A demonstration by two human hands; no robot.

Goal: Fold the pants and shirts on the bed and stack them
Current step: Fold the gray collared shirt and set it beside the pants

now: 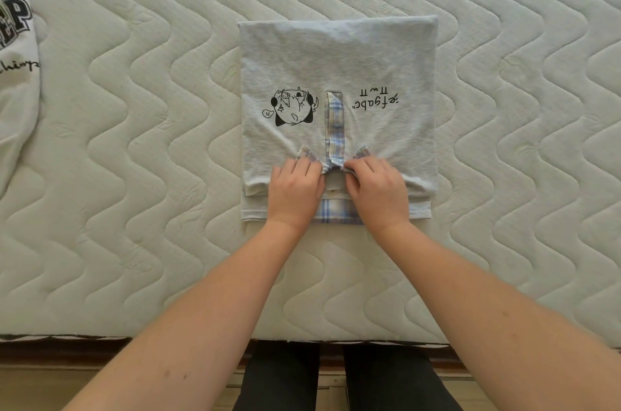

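Note:
A light grey shirt (pixel 339 61) lies folded into a square in the middle of the bed, with a black cartoon print, upside-down lettering and a blue plaid placket and collar. My left hand (pixel 295 190) pinches the left collar flap at the shirt's near edge. My right hand (pixel 378 190) pinches the right collar flap beside it. Both hands rest on the shirt, a thumb's width apart. More plaid fabric shows under my wrists at the shirt's near edge.
The shirt lies on a white quilted mattress (pixel 151 175). A second white garment with black lettering (pixel 16 74) lies at the far left edge. The mattress's front edge (pixel 201 338) runs across the bottom, with my legs in dark trousers below.

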